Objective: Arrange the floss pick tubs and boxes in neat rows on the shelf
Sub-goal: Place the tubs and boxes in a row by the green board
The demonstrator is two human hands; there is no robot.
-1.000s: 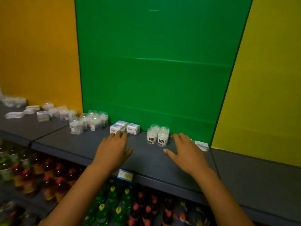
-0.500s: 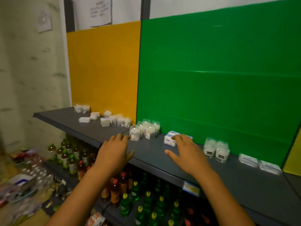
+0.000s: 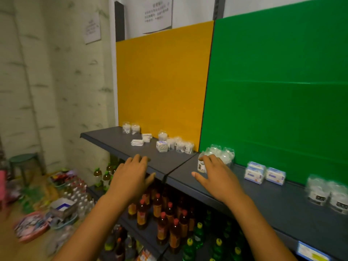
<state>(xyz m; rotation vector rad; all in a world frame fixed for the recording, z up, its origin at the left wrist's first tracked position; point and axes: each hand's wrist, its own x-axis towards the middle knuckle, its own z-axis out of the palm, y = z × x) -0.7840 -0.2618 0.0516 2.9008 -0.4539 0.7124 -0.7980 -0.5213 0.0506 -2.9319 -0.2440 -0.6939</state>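
Both hands are out flat over the shelf (image 3: 282,210), fingers spread and gripping nothing: the left hand (image 3: 131,178) hovers at the front edge, the right hand (image 3: 216,178) touches a cluster of clear tubs (image 3: 224,156) by the green panel (image 3: 282,100). My guess is she should nudge these back against the panel, labels forward, then square the boxes (image 3: 263,173) beside them. More tubs (image 3: 180,146) sit scattered before the yellow panel (image 3: 163,81); bottles (image 3: 165,219) fill the lower shelves.

You won't get any text here: wall notices (image 3: 157,13), tub labels (image 3: 201,166) and shelf tag (image 3: 311,251) are all illegible.
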